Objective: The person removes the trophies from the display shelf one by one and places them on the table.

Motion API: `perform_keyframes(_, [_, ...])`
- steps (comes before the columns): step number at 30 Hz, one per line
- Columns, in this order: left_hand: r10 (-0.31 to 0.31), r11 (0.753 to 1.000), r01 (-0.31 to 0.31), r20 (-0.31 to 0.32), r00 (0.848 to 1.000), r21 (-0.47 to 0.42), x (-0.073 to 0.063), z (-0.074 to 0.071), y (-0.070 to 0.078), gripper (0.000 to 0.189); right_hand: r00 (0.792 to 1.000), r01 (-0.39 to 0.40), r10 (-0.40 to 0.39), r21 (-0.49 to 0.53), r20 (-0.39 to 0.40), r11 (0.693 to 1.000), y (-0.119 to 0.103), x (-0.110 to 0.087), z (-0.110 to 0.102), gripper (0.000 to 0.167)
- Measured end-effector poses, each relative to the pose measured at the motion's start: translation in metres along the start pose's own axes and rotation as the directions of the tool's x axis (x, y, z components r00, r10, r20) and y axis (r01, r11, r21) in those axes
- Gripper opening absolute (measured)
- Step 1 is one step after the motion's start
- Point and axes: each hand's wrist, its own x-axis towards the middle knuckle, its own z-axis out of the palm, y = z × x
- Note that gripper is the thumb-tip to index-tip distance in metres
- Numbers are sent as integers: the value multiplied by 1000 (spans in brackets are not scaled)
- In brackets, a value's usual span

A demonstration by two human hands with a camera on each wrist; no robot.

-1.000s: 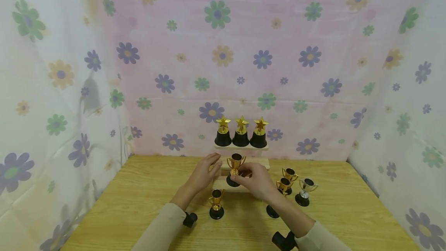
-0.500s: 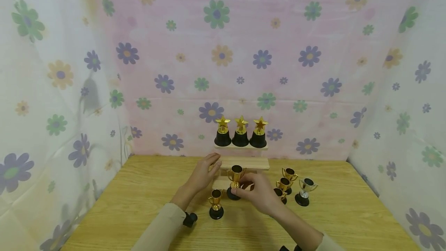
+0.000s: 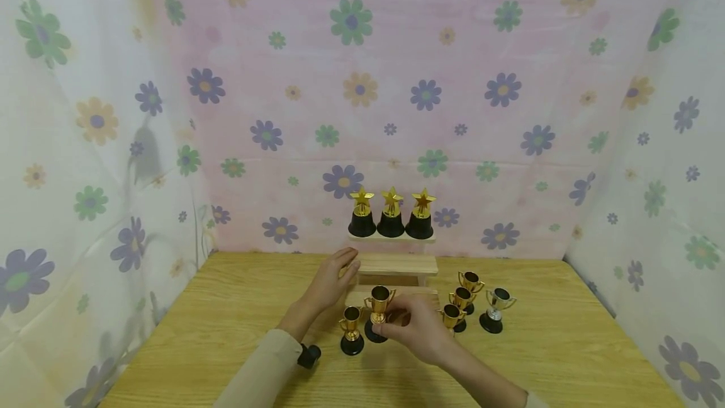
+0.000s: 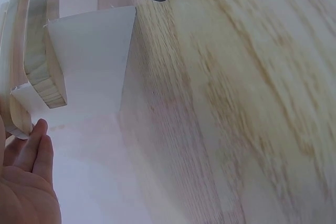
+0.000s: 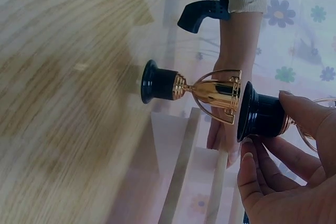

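Note:
My right hand point(image 3: 421, 331) pinches a gold trophy cup point(image 3: 380, 298) by its black base point(image 5: 264, 115), between thumb and fingers. It is upright in the head view, in front of the stepped wooden rack point(image 3: 396, 263), and raised off the table in the right wrist view. Another gold trophy cup point(image 3: 352, 325) stands on the table just left of it. At the rack's left end, my left hand point(image 3: 328, 283) rests its extended fingers point(image 4: 43, 153) against a wooden board. On the rack's top board stand three star trophies point(image 3: 391, 214) with black bases. The lower boards carry no trophies.
Right of the rack, three gold cups point(image 3: 461, 299) stand in a row, the nearest partly behind my right hand. Beside them is a silver cup point(image 3: 496, 310). Flowered cloth point(image 3: 362, 93) surrounds the wooden table point(image 3: 255, 288) at the back and sides.
My right hand has moved the gold cup from in front of the rack's lower boards down toward me and slightly left, close to the standing cup. My left hand has stayed at the rack.

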Motion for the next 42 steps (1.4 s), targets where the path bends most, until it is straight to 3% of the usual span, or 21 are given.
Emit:
perform_keyframes(12, [13,1000,-12,-3,1000,13,2,-1,-1,47,999,3,-3,17,33,1000,5,-4,11,19])
perform_keyframes(25, [2,1000,-2,-7,1000,20,-1,2,-2,47,995,7,-17,96,103,995,19,-5,37,16])
perform_keyframes(42, [9,1000,-9,-4,1000,3,0,1,-1,46,991,22,-38,129,126,991,26,2,67,14])
